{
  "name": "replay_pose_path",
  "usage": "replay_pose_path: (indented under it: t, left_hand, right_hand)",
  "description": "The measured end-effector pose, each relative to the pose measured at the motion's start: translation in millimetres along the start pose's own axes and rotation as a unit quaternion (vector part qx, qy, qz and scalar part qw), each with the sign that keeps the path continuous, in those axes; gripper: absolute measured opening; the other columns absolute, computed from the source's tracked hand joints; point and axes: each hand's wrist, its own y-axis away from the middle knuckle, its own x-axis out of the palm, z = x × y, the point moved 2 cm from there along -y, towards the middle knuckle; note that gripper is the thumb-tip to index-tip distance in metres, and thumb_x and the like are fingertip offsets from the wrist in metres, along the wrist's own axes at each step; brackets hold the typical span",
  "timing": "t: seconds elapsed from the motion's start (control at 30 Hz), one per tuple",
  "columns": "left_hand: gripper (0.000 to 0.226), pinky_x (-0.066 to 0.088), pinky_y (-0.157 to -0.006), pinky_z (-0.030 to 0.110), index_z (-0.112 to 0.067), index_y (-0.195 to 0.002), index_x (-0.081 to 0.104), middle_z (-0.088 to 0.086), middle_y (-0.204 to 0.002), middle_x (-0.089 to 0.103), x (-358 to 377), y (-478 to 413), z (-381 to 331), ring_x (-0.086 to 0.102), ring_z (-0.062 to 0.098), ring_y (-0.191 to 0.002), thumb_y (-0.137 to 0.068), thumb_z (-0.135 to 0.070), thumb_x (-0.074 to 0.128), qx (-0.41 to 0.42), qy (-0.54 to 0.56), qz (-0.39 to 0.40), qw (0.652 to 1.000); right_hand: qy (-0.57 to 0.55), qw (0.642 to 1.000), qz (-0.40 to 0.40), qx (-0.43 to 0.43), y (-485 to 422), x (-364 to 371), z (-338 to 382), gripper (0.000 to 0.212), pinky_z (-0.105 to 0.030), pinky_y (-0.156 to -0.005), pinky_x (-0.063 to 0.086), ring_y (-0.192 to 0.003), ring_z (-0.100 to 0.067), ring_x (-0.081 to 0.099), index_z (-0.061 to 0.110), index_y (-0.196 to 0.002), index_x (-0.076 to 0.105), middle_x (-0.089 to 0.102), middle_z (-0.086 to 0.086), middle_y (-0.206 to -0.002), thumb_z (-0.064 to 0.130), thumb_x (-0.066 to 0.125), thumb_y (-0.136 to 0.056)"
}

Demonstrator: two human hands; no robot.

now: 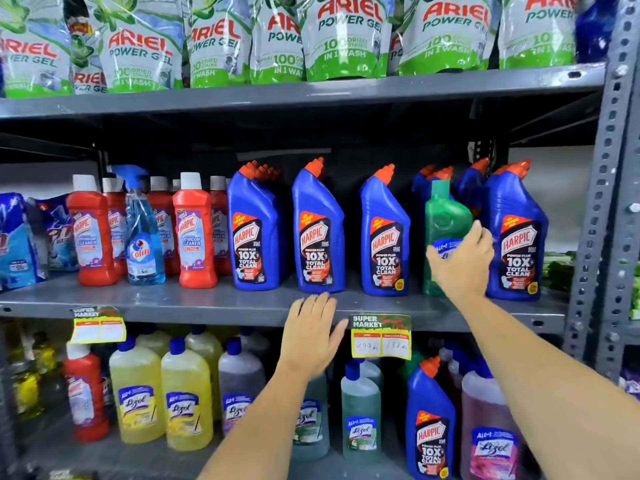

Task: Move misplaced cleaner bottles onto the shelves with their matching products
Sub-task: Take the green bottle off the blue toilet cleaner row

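The right hand [460,261] wraps its fingers [479,233] around a green Lizol bottle [445,216] standing among blue Harpic bottles [318,233] on the middle shelf [207,303]. The left hand [311,336] hovers flat, fingers spread and empty, before the shelf edge.

Right hand [462,263] extended up and forward, arm nearly straight, fingers [479,233] curled round the green bottle [445,216], thumb at its front. Left hand [311,332] lower, flat, palm forward, fingers [317,306] straight and together, holding nothing. Both forearms bare, rising from the bottom edge.
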Motion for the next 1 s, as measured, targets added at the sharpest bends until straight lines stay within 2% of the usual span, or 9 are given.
replay_pose_path:
  t: [0.13,0.33,0.53,0.67,0.73,0.8,0.87,0.93,1.0]
  left_hand:
    - [0.032,0.040,-0.092,0.037,-0.012,-0.114,0.057,0.002,-0.111,0.065,-0.6,-3.1,-0.8,0.056,0.022,-0.102,-0.097,-0.037,0.046,-0.013,0.036,-0.020,0.999]
    - [0.037,0.039,-0.092,0.036,-0.013,-0.115,0.054,0.003,-0.113,0.063,5.7,-0.4,0.4,0.054,0.023,-0.102,-0.097,-0.040,0.037,-0.014,0.035,-0.032,0.999]
    - [0.037,0.037,-0.092,0.035,-0.013,-0.116,0.054,0.003,-0.113,0.062,9.1,0.8,-1.8,0.053,0.024,-0.101,-0.097,-0.041,0.038,-0.033,0.052,-0.036,0.997]
    - [0.037,0.037,-0.092,0.038,-0.009,-0.116,0.056,0.007,-0.114,0.063,4.6,1.5,-6.6,0.054,0.028,-0.102,-0.097,-0.037,0.042,-0.027,0.037,-0.043,0.998]
    - [0.035,0.036,-0.095,0.039,-0.009,-0.117,0.056,0.008,-0.114,0.062,4.0,3.0,-8.5,0.053,0.029,-0.104,-0.097,-0.035,0.044,-0.030,0.048,-0.060,0.997]
    - [0.037,0.031,-0.105,0.041,-0.009,-0.123,0.052,0.009,-0.122,0.059,6.1,9.2,-10.2,0.051,0.031,-0.114,-0.096,-0.034,0.044,-0.039,0.067,-0.080,0.994]
    - [0.048,0.018,-0.117,0.046,-0.008,-0.139,0.041,0.013,-0.144,0.045,14.7,25.7,-13.8,0.035,0.033,-0.137,-0.097,-0.032,0.044,-0.055,0.054,-0.079,0.994]
    - [0.058,0.010,-0.119,0.048,-0.008,-0.148,0.028,0.016,-0.157,0.024,29.2,55.6,-15.7,0.014,0.029,-0.147,-0.098,-0.034,0.040,-0.073,0.028,-0.044,0.996]
    - [0.060,0.008,-0.118,0.049,-0.009,-0.149,0.026,0.017,-0.158,0.017,48.5,94.9,-15.8,0.010,0.029,-0.147,-0.098,-0.039,0.034,-0.086,0.012,0.025,0.996]
  right_hand:
    - [-0.104,0.988,0.059,0.098,-12.2,6.5,-10.8,0.109,-0.050,-0.105,0.037,-0.131,-0.042,0.041,0.004,-0.151,0.022,0.038,-0.023,-0.145,0.046,0.082,-0.071]
    - [-0.099,0.984,0.088,0.121,-21.6,15.0,-29.7,0.109,-0.051,-0.101,0.044,-0.121,-0.037,0.052,0.006,-0.139,0.035,0.053,-0.018,-0.133,0.046,0.092,-0.055]
    - [-0.060,0.991,0.084,0.090,-26.9,8.8,-35.3,0.094,-0.051,-0.092,0.048,-0.111,-0.038,0.058,0.010,-0.114,0.040,0.059,-0.014,-0.120,0.052,0.092,-0.048]
    - [-0.154,0.984,0.055,0.075,-18.9,-3.2,-35.5,0.091,-0.038,-0.084,0.050,-0.104,-0.032,0.063,0.014,-0.113,0.041,0.057,0.001,-0.107,0.050,0.090,-0.044]
    - [-0.223,0.971,0.055,0.062,-14.3,-11.8,-34.7,0.092,-0.039,-0.085,0.054,-0.103,-0.026,0.065,0.012,-0.116,0.041,0.059,-0.001,-0.113,0.047,0.090,-0.047]
    - [-0.303,0.951,0.052,0.047,-5.8,-25.3,-26.7,0.093,-0.030,-0.083,0.057,-0.099,-0.008,0.065,0.010,-0.121,0.042,0.060,-0.005,-0.119,0.042,0.091,-0.050]
    - [-0.375,0.925,0.046,0.040,9.0,-44.6,-16.2,0.092,-0.015,-0.078,0.054,-0.094,0.008,0.063,0.014,-0.126,0.043,0.061,0.001,-0.120,0.039,0.092,-0.052]
    - [-0.430,0.901,0.047,0.032,33.5,-61.0,-16.4,0.092,-0.021,-0.090,0.053,-0.102,0.004,0.064,0.017,-0.132,0.042,0.062,0.005,-0.123,0.032,0.092,-0.056]
    - [-0.443,0.893,0.075,0.029,67.3,-72.3,-30.3,0.083,-0.032,-0.095,0.054,-0.108,-0.005,0.065,0.028,-0.127,0.046,0.067,0.015,-0.119,0.032,0.092,-0.057]
